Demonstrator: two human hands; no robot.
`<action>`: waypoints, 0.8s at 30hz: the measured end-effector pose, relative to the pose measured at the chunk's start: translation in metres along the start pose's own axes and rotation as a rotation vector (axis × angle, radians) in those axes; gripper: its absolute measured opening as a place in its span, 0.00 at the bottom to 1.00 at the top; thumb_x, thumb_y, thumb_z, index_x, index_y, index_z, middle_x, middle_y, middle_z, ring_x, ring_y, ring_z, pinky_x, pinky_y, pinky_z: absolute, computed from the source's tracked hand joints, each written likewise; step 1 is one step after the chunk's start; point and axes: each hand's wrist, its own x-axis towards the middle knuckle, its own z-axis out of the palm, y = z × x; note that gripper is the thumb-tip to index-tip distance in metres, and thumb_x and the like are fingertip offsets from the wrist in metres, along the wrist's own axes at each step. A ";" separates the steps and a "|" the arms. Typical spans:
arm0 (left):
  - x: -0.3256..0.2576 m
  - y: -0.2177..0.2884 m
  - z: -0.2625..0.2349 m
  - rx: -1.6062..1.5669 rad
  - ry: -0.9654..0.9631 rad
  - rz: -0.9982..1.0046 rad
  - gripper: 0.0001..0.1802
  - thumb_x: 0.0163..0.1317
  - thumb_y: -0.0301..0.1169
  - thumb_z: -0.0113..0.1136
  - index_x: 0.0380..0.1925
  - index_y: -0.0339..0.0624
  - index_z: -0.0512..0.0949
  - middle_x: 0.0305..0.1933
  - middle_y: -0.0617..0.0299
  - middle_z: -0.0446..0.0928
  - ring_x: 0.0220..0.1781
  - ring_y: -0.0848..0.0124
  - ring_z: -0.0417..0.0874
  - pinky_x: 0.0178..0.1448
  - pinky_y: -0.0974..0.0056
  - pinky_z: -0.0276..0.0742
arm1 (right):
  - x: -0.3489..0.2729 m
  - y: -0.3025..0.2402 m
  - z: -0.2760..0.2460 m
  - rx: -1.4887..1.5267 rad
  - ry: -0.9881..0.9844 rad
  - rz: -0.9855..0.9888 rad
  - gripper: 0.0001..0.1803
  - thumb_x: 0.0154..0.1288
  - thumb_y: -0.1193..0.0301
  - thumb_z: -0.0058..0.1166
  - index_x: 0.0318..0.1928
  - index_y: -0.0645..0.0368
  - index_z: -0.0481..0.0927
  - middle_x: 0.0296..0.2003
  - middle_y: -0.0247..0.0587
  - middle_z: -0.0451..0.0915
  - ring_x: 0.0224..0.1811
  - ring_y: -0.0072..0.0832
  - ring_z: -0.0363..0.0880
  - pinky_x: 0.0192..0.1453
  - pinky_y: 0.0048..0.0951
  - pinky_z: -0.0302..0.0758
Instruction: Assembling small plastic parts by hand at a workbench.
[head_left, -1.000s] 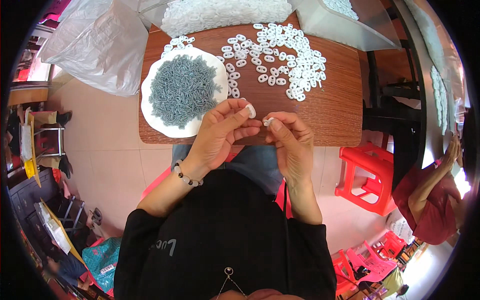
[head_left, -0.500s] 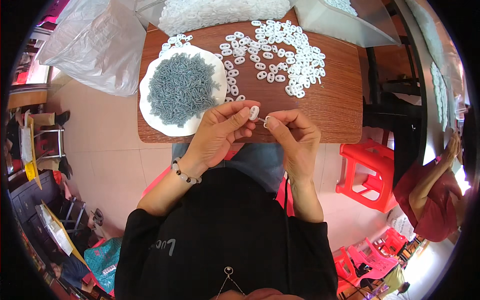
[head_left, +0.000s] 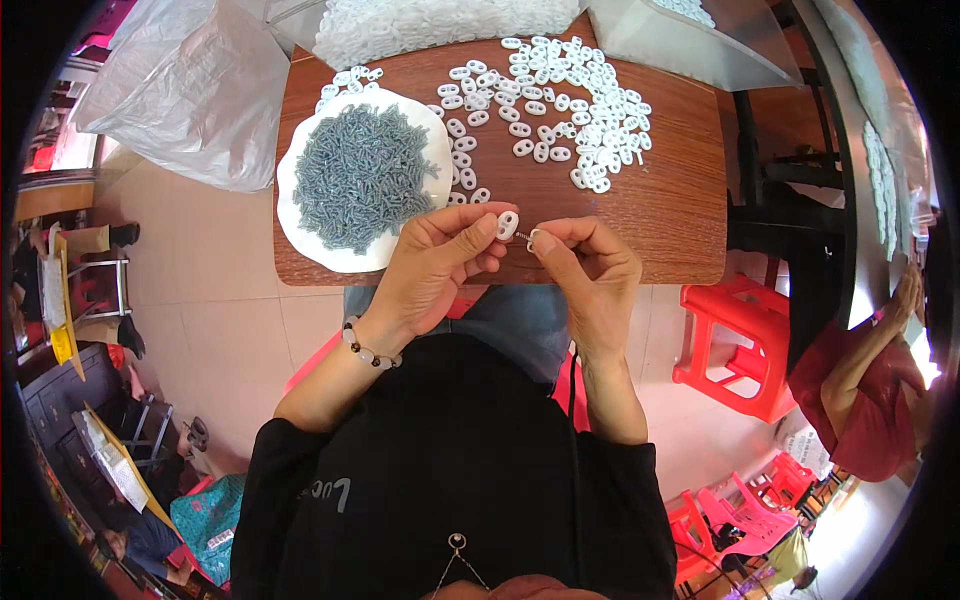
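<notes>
Over the near edge of the brown table, my left hand [head_left: 445,250] pinches a white oval plastic piece with two holes [head_left: 507,225] between thumb and fingers. Facing it, my right hand [head_left: 590,265] grips a second white piece [head_left: 537,241], partly covered by the fingertips. A small metal spring or screw [head_left: 523,237] spans the short gap between the two pieces. Beside my left hand stands a white scalloped plate [head_left: 290,215] heaped with small grey metal parts [head_left: 362,175], which look like springs or screws.
Many white two-hole pieces [head_left: 605,120] lie loose across the table [head_left: 670,220]. Bins of white parts [head_left: 440,30] line its far edge. A plastic bag [head_left: 190,100] hangs at the left. A red stool [head_left: 740,350] stands right; another person [head_left: 865,400] sits beyond it.
Both hands hold almost the same pose. The view has shifted very slightly, and the left piece has turned a little, its two holes showing more plainly.
</notes>
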 end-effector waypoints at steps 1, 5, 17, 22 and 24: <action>0.000 0.000 -0.001 0.000 0.000 -0.001 0.16 0.65 0.30 0.57 0.50 0.34 0.77 0.37 0.65 0.79 0.36 0.80 0.77 0.40 0.76 0.76 | 0.000 0.000 0.000 -0.007 0.000 0.006 0.04 0.60 0.80 0.57 0.37 0.66 0.80 0.31 0.34 0.79 0.34 0.16 0.76 0.42 0.17 0.73; 0.000 -0.001 -0.002 0.013 0.000 0.023 0.15 0.65 0.30 0.57 0.49 0.34 0.77 0.37 0.65 0.79 0.36 0.80 0.78 0.40 0.76 0.76 | 0.001 0.002 0.001 -0.018 -0.003 -0.010 0.04 0.60 0.80 0.57 0.37 0.66 0.80 0.31 0.34 0.79 0.34 0.16 0.76 0.41 0.17 0.73; -0.002 -0.004 -0.001 0.208 0.052 0.166 0.14 0.63 0.28 0.58 0.47 0.34 0.79 0.40 0.61 0.80 0.34 0.79 0.78 0.39 0.75 0.76 | 0.003 0.008 0.000 -0.059 0.006 -0.030 0.04 0.60 0.79 0.59 0.36 0.65 0.80 0.30 0.30 0.80 0.32 0.11 0.74 0.37 0.13 0.71; -0.002 -0.003 0.000 0.263 0.064 0.202 0.13 0.63 0.28 0.59 0.46 0.34 0.79 0.39 0.62 0.80 0.34 0.79 0.77 0.38 0.75 0.76 | 0.003 0.005 0.002 -0.098 -0.009 -0.019 0.04 0.62 0.80 0.57 0.37 0.67 0.80 0.32 0.34 0.79 0.34 0.15 0.76 0.41 0.16 0.73; -0.003 -0.002 0.000 0.303 0.078 0.220 0.13 0.63 0.28 0.60 0.45 0.34 0.80 0.38 0.62 0.80 0.34 0.79 0.77 0.38 0.75 0.75 | 0.003 0.005 0.003 -0.099 -0.008 -0.017 0.04 0.62 0.80 0.57 0.37 0.67 0.80 0.32 0.33 0.79 0.34 0.15 0.75 0.41 0.16 0.73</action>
